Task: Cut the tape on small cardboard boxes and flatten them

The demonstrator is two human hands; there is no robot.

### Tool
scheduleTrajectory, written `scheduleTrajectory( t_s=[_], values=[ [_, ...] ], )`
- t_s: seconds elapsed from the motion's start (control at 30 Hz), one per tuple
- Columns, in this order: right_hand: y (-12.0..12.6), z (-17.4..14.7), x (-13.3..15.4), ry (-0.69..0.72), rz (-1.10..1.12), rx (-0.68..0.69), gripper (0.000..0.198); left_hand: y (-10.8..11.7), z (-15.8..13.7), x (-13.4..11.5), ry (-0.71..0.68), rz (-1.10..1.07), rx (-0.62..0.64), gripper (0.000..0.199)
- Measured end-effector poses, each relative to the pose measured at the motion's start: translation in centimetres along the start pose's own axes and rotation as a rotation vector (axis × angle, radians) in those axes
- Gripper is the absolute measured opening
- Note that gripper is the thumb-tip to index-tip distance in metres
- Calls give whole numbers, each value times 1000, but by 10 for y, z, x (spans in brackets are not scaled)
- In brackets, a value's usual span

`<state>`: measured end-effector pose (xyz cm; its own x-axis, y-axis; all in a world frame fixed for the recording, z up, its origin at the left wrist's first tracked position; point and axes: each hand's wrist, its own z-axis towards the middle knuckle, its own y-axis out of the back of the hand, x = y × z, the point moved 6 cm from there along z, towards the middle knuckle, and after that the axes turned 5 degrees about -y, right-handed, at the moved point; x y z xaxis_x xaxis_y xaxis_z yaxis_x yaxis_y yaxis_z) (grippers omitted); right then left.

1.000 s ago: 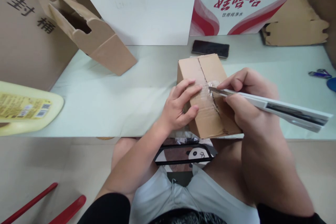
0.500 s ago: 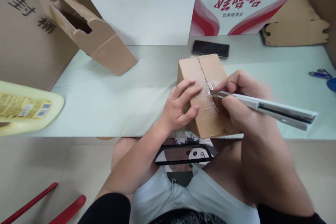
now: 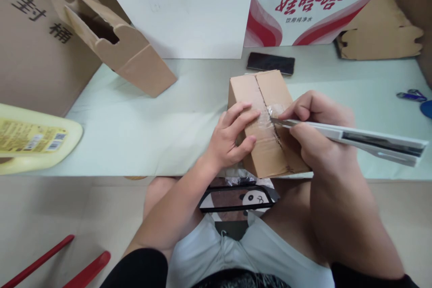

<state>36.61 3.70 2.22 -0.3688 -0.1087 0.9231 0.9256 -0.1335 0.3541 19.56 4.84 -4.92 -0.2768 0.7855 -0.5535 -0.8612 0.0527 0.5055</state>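
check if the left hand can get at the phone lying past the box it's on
Probably yes: the left hand rests on the cardboard box, gripping no tool, and the phone lies in plain view just beyond. The hand would likely have to lift off and reach past the box's far end.

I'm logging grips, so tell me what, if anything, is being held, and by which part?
The right hand holds a utility knife by the front of its white handle, close behind the blade; the left hand rests on the cardboard box.
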Motion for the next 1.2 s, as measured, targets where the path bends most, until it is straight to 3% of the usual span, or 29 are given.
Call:
scheduleTrajectory(
  t_s=[0.27, 0.7, 1.03, 1.2],
  values=[
    [-6, 0, -3, -25, -51, 102, 15, -1, 1, -1, -8, -12, -9, 50],
    [-1, -3, -1, 1, 52, 71, 16, -1, 0, -1, 0, 2, 3, 51],
    [19, -8, 13, 163, 183, -187, 18, 3, -2, 3, 17, 0, 10, 51],
    [41, -5, 12, 276, 367, -560, 22, 13, -3, 9, 23, 22, 31, 53]
  ],
)
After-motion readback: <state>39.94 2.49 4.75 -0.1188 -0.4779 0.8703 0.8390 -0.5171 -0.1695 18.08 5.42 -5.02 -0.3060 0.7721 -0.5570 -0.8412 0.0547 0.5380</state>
